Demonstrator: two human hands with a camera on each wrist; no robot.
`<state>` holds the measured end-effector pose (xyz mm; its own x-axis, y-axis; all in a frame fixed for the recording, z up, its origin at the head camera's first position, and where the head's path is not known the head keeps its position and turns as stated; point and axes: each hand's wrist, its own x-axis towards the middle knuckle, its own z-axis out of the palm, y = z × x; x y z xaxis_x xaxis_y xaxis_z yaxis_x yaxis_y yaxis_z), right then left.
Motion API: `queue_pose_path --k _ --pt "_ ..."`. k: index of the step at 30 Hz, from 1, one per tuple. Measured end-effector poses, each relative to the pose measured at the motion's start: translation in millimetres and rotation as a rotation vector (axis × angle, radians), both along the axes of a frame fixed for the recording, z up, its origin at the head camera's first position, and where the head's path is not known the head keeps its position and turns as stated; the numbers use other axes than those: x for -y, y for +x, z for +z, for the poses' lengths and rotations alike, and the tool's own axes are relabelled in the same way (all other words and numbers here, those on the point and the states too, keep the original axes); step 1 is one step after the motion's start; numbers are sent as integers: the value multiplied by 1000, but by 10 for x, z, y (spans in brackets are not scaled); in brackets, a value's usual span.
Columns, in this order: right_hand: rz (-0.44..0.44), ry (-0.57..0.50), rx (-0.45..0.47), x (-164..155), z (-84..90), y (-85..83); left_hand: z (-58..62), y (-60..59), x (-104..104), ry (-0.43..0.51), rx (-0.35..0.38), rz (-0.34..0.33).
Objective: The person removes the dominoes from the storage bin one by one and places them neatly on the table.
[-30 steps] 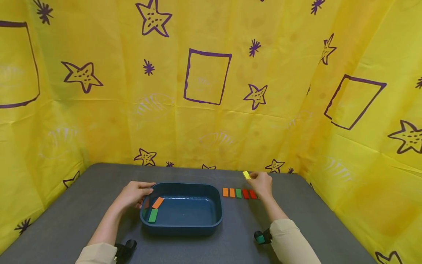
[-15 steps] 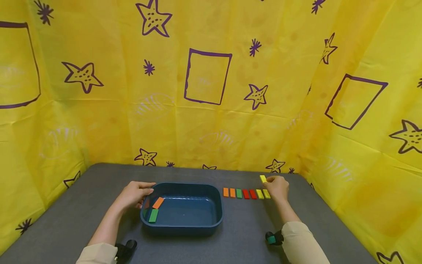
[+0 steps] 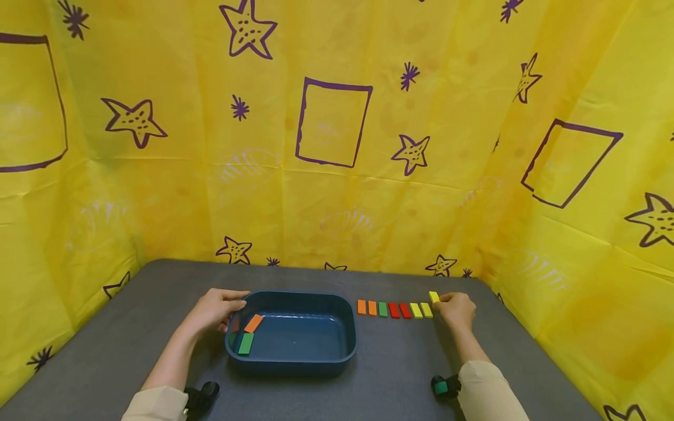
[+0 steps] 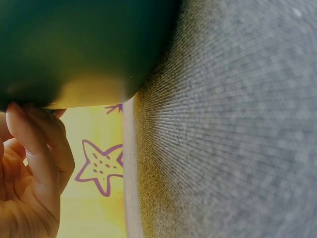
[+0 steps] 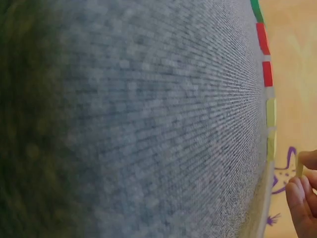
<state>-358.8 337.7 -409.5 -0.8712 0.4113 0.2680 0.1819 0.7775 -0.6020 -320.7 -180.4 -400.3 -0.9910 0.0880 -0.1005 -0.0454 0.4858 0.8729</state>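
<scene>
My right hand point(image 3: 457, 310) pinches a yellow block point(image 3: 434, 297) between thumb and fingers, just past the right end of a row of blocks. In the right wrist view that yellow block point(image 5: 299, 165) shows edge-on in the fingertips, a little apart from the tabletop. The row runs from orange blocks point(image 3: 361, 307) through a green block point(image 3: 382, 309) and red blocks point(image 3: 394, 310) to yellow blocks point(image 3: 416, 310). My left hand point(image 3: 215, 310) grips the left rim of a dark blue bin point(image 3: 291, 367). Inside it lie an orange block point(image 3: 254, 323) and a green block point(image 3: 246, 344).
The dark grey table point(image 3: 389, 386) carries the bin and the row. A yellow curtain point(image 3: 337, 199) with purple starfish drawings hangs around its back and sides. The bin's right wall stands close to the row's left end.
My right hand has moved right along the row and lowered with the yellow block, uncovering the yellow blocks at the row's end. The left hand and the bin have stayed put.
</scene>
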Motion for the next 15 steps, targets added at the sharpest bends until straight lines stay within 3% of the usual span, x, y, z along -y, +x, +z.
queue_pose_path --k 15 --pt "9 27 87 -140 -103 32 9 8 -8 -8 1 4"
